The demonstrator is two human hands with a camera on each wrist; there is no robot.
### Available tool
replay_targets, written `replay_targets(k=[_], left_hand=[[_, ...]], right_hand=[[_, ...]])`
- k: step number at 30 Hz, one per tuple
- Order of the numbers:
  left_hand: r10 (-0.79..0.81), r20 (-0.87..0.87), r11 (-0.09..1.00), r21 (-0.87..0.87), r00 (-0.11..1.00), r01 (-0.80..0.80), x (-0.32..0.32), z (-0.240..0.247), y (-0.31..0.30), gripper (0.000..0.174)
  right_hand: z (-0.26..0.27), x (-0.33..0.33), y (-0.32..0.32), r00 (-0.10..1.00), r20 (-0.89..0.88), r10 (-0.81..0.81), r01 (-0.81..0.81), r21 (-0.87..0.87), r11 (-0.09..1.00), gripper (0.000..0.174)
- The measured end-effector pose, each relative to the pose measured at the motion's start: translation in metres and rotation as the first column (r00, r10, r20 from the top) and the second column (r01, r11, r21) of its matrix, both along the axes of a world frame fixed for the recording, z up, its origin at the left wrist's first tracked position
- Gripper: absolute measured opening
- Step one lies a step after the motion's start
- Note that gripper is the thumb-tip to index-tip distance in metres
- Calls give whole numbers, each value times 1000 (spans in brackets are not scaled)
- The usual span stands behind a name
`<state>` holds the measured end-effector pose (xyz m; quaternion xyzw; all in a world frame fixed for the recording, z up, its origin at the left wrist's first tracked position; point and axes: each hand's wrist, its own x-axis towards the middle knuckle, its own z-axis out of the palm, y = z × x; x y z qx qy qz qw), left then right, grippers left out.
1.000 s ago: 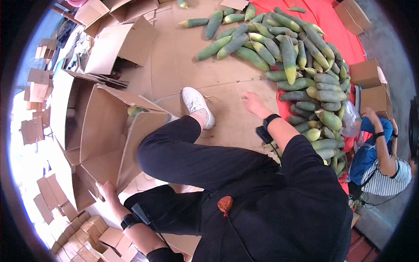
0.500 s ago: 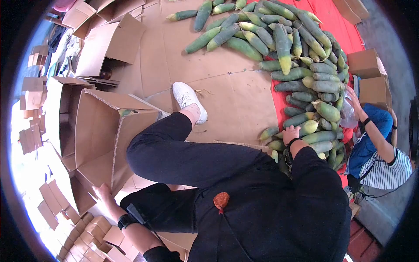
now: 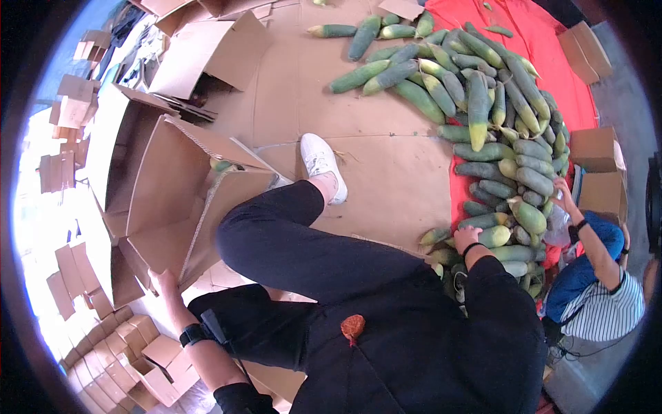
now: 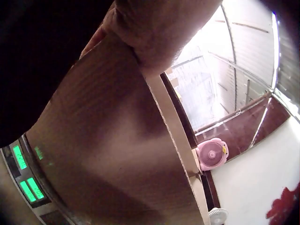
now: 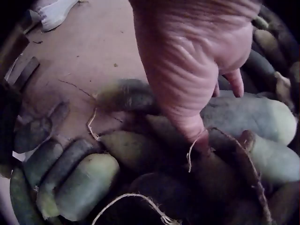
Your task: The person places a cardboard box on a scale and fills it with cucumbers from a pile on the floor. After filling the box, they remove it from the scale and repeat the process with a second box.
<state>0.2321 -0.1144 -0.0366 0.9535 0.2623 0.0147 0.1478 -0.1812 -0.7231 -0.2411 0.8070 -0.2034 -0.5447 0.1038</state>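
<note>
My left hand (image 3: 165,281) grips the lower edge of an open cardboard box (image 3: 162,193), which stands tilted beside my leg. In the left wrist view, the fingers lie over the top edge of the cardboard panel (image 4: 112,126). Out to the right, my right hand (image 3: 467,239) reaches into a heap of long green radishes. Close up, its thumb goes down on one side of a thick green radish (image 5: 253,117) and its fingers on the other. More radishes (image 5: 89,185) with stringy roots lie around it. A green end of a radish (image 3: 221,165) shows inside the box.
The heap rests partly on a red sheet (image 3: 456,193) and partly on flattened cardboard (image 3: 386,172). Another person (image 3: 593,276) crouches at the right, one hand on the heap. Other boxes (image 3: 200,58) stand left. A scale's lit display (image 4: 30,190) shows beside the box.
My right hand has gone from over the bare cardboard to the radish heap, staying on it over the last half second. My left hand keeps its hold on the box. The head view has shifted.
</note>
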Motion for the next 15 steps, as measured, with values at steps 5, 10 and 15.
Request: replay_targets(k=[5, 10, 15], left_hand=[[-1, 0, 999, 50, 1000, 1, -1, 3, -5, 50], [-93, 131, 995, -19, 987, 96, -2, -7, 4, 41], [-71, 121, 997, 4, 990, 71, -3, 0, -4, 40]], right_hand=[[23, 22, -12, 1000, 11, -4, 3, 109, 994, 30], [66, 49, -38, 985, 161, -53, 24, 180, 983, 36], [103, 75, -46, 910, 414, -7, -42, 110, 993, 42]])
